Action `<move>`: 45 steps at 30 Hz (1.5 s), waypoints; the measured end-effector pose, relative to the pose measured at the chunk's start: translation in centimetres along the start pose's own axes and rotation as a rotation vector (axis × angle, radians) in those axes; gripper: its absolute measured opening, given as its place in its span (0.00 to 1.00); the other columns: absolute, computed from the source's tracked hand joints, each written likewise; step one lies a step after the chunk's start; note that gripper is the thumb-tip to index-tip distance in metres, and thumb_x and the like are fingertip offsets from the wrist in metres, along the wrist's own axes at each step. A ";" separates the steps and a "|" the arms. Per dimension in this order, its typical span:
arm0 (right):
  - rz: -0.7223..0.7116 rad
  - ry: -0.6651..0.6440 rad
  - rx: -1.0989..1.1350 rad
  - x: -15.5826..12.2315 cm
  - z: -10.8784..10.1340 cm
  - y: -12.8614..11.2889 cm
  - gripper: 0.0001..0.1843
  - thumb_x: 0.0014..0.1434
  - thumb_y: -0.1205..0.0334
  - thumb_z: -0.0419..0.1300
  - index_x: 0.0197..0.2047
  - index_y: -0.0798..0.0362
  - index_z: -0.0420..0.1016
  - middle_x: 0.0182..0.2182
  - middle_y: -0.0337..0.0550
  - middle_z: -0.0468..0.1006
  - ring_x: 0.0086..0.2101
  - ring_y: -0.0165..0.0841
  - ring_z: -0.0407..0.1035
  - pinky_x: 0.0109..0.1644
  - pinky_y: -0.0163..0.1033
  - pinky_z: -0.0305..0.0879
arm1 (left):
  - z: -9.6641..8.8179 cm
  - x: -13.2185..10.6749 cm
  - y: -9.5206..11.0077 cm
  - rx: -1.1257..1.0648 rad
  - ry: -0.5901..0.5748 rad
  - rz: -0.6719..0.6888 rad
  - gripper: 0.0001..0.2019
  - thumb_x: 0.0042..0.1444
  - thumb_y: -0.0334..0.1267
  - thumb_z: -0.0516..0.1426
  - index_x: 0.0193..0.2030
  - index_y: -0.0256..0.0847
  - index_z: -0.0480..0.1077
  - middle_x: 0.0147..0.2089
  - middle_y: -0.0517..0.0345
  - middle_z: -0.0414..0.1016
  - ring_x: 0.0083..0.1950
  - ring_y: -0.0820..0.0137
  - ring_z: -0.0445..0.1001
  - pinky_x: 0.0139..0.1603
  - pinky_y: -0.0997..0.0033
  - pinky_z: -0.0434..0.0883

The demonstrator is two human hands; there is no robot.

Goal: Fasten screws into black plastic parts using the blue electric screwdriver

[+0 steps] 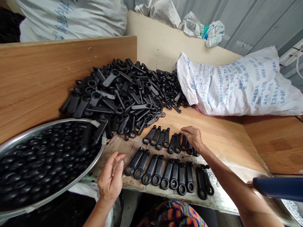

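Fingers [187,129] of right hand [194,138] bent over far row of black ring-ended crank arms [161,137]; cannot tell whether gripping; left hand [109,179] parted, empty, beside near row [167,172]; ring ends bodyward, seemingly for easy reach.

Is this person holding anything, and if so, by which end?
The left hand shows nothing in its open grip. The right hand is over the back row of black parts, near their narrow ends; whether it holds one cannot be told.

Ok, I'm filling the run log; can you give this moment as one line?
right hand: over far row of black parts, grip unclear; left hand: beside near row, nothing visibly held; basin: left, holding black pieces
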State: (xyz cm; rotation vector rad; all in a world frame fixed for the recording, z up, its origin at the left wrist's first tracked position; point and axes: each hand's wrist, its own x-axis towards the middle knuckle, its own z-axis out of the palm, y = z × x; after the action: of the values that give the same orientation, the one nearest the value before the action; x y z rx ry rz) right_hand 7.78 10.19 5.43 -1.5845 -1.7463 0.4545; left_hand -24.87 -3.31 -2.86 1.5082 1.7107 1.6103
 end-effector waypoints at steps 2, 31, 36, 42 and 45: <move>0.028 0.003 0.058 0.1 0.2 -0.1 0.08 0.47 0.58 0.61 0.30 0.49 0.81 0.31 0.43 0.79 0.36 0.39 0.72 0.44 0.44 0.66 | 0.0 0.0 0.1 0.006 0.001 0.001 0.19 0.61 0.41 0.50 0.57 0.37 0.63 0.44 0.52 0.77 0.46 0.71 0.73 0.49 0.75 0.68; 0.068 -0.104 0.306 0.2 2.8 -1.9 0.09 0.44 0.57 0.62 0.29 0.51 0.80 0.32 0.41 0.80 0.36 0.36 0.72 0.45 0.41 0.68 | -0.1 -0.2 0.2 0.022 -0.012 0.003 0.16 0.62 0.40 0.50 0.53 0.38 0.67 0.46 0.54 0.76 0.47 0.71 0.74 0.47 0.73 0.70; -0.039 -0.124 0.274 0.2 2.8 -1.2 0.06 0.47 0.58 0.62 0.29 0.49 0.80 0.31 0.41 0.79 0.35 0.35 0.71 0.45 0.41 0.68 | -0.1 0.0 0.5 0.047 -0.006 -0.002 0.17 0.62 0.42 0.50 0.55 0.39 0.66 0.44 0.54 0.77 0.46 0.70 0.74 0.46 0.73 0.70; -0.153 -0.018 0.219 -0.8 -0.1 -3.0 0.06 0.51 0.60 0.61 0.30 0.48 0.80 0.31 0.42 0.77 0.39 0.36 0.69 0.48 0.41 0.64 | -0.1 0.0 0.5 0.034 0.016 0.000 0.17 0.61 0.41 0.51 0.54 0.38 0.68 0.43 0.54 0.77 0.45 0.70 0.74 0.48 0.72 0.69; -0.254 -0.026 0.081 -4.2 -3.8 -4.6 0.07 0.56 0.62 0.59 0.35 0.48 0.80 0.34 0.41 0.78 0.39 0.35 0.70 0.46 0.40 0.64 | -0.1 0.2 0.6 0.043 0.020 -0.002 0.17 0.61 0.43 0.51 0.54 0.38 0.67 0.42 0.54 0.77 0.45 0.70 0.73 0.50 0.70 0.67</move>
State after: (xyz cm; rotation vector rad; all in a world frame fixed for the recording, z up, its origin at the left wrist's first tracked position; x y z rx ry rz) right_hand 7.08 4.51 10.01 -1.2844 -1.8939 0.4165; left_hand -24.71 -3.34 -2.25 1.5145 1.7673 1.6035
